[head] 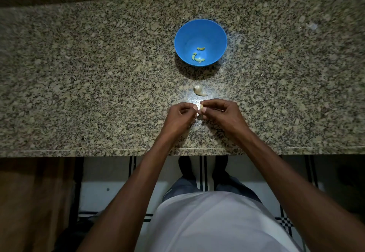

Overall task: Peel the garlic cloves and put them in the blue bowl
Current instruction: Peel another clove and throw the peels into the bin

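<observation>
Right now your left hand (180,114) and right hand (218,112) meet at the centre of the frame, fingers of both curled in and pinching one garlic clove (201,107) just above the surface (79,74). Hold the clove steady with one hand and lift the skin away with the other hand's nails, rather than squeezing, so it doesn't slip. The blue bowl (199,32) sits above your hands in the frame, with a few peeled cloves (198,56) inside. Between it and your hands lies another unpeeled clove (199,90); reach over it, not through it, on the way to the bowl.
</observation>
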Available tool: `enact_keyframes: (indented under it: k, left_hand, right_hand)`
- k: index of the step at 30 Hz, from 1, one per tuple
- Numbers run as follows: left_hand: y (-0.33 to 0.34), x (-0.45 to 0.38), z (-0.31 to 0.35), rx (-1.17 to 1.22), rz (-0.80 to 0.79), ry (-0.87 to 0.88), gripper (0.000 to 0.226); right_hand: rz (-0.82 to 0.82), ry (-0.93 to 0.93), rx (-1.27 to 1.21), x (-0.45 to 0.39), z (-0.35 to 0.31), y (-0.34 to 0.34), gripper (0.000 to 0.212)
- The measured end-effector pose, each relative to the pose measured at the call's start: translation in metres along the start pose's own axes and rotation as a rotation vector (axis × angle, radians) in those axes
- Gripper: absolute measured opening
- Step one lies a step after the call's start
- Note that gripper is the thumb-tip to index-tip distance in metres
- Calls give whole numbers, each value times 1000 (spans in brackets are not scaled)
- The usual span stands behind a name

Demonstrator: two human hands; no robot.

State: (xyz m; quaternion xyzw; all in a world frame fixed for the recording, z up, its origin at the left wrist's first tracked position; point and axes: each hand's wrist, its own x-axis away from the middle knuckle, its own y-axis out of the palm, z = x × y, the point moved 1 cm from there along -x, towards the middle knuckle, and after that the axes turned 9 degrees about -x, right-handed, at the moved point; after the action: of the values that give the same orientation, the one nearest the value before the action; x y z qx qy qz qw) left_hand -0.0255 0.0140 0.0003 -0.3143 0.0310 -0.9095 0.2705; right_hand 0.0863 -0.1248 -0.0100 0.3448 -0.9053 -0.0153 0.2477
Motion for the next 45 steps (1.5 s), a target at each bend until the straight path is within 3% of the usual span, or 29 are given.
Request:
enact_keyframes:
  k: [2, 6, 9, 13, 17, 22, 26, 31, 36, 41, 45]
  left_hand:
    - [-3, -1, 0, -58, 69, 16, 8]
    - [-7, -4, -4, -223, 129, 133, 13]
    - [-7, -6, -3, -342, 156, 214, 16]
    - [-6, -6, -1, -431, 232, 290, 14]
    - [-14, -8, -4, -471, 273, 368, 13]
    - [-37, -20, -14, -544, 362, 372, 17]
    - [-44, -29, -23, -740, 270, 365, 38]
    - [-24, -14, -30, -873, 81, 524, 45]
    - [-37, -8, -40, -741, 144, 492, 36]
    - [-48, -18, -34, -919, -33, 522, 62]
    - [-30, -12, -35, -837, 89, 572, 44]
  right_hand:
    - [28, 72, -141, -1, -1, -1, 24]
    - [58, 155, -247, -4, -6, -6, 23]
    - [87, 93, -32, -10, -19, -14, 26]
    - [188, -126, 389, -38, -42, -29, 18]
    - [121, -279, 770, -58, -51, -30, 12]
    - [138, -439, 881, -42, -49, -29, 14]
    - [141, -405, 849, -16, -20, -15, 24]
    - [94, -338, 983, 3, 20, 27, 19]
    - [125, -358, 918, 6, 19, 28, 17]
    - [24, -309, 1016, -9, 14, 25, 10]
    - [-21, -378, 1070, -7, 25, 41, 17]
